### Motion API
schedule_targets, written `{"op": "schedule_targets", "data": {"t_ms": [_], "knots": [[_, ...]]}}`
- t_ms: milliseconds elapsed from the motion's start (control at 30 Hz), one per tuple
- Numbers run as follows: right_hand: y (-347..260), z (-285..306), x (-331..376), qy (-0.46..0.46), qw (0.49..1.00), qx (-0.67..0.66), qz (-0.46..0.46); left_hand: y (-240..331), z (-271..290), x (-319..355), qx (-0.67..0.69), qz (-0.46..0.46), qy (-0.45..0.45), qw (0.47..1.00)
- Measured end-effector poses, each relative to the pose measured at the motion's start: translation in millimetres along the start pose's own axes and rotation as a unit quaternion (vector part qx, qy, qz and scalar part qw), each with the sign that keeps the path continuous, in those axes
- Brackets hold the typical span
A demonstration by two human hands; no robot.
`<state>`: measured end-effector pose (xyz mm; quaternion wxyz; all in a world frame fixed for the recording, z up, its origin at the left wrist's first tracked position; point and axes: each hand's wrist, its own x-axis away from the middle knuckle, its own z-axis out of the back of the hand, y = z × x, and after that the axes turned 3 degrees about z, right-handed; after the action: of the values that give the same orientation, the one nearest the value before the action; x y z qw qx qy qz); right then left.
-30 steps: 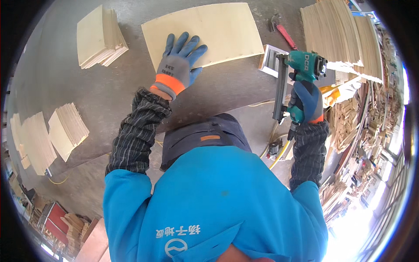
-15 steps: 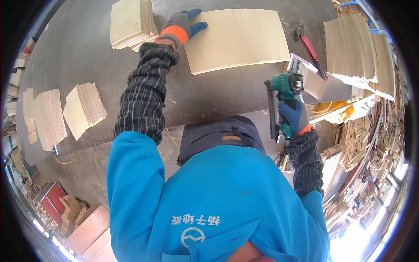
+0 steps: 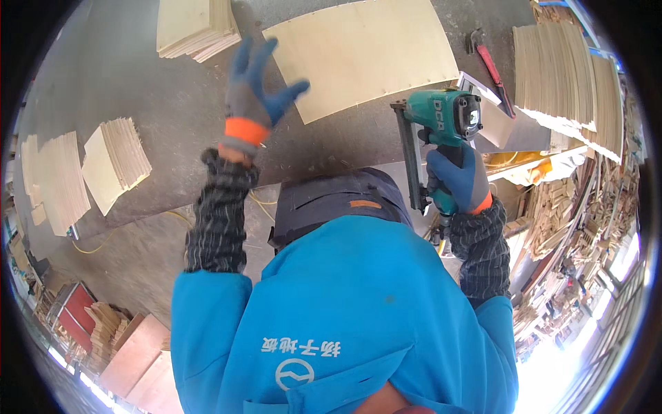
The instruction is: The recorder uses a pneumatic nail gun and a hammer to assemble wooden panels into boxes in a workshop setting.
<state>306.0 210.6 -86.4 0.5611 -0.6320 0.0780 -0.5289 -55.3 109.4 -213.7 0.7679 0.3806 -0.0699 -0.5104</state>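
My right hand [image 3: 459, 175], in a blue and grey work glove, grips a green pneumatic nail gun [image 3: 436, 114] by its handle. The gun is raised over the table's near edge, its long dark magazine on the left side. My left hand [image 3: 256, 98], gloved the same way with an orange cuff, hovers with fingers spread and nothing in it. Beside its fingertips lies a pale rectangular wood panel [image 3: 364, 54], tilted on the dark table, with small marks along its edges. My left hand does not appear to touch the panel.
Stacks of thin wood sheets stand at the far left [image 3: 196, 27], at the left [image 3: 116, 162] and at the right [image 3: 555, 77]. A red-handled hammer [image 3: 491, 69] lies right of the panel, near a pale box [image 3: 493, 123]. Wood scraps [image 3: 552, 221] are heaped beyond the table's right side.
My left hand has let go of the panel's left edge and come back toward me, fingers spreading. The panel now lies more tilted. My right hand has lifted the nail gun slightly.
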Motion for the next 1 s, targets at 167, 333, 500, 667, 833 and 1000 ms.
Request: {"op": "schedule_targets", "data": {"t_ms": [167, 333, 500, 667, 833, 1000], "knots": [[-20.3, -32.0, -5.9, -0.028, 1.0, 0.003, -0.007, 22.1, -22.2, 75.3, 0.05, 0.035, -0.061, 0.996], [-10.4, -45.2, -16.4, -0.03, 0.998, 0.051, -0.009, 8.3, -40.7, 83.4, 0.101, 0.01, -0.022, 0.995], [-15.3, -56.4, -16.9, -0.03, 0.999, 0.045, -0.004, 6.4, -42.2, 84.5, 0.119, 0.011, -0.023, 0.993], [-12.1, -59.1, -19.0, -0.029, 0.997, 0.066, -0.019, 8.4, -41.1, 83.0, 0.108, 0.01, -0.015, 0.994], [-16.8, -64.6, -16.9, -0.024, 0.997, 0.067, -0.025, 9.8, -40.2, 82.7, 0.093, 0.016, -0.018, 0.995], [-8.7, -63.2, -18.4, -0.031, 0.998, 0.055, -0.02, 11.7, -37.0, 82.1, 0.091, 0.018, -0.02, 0.995]]}}
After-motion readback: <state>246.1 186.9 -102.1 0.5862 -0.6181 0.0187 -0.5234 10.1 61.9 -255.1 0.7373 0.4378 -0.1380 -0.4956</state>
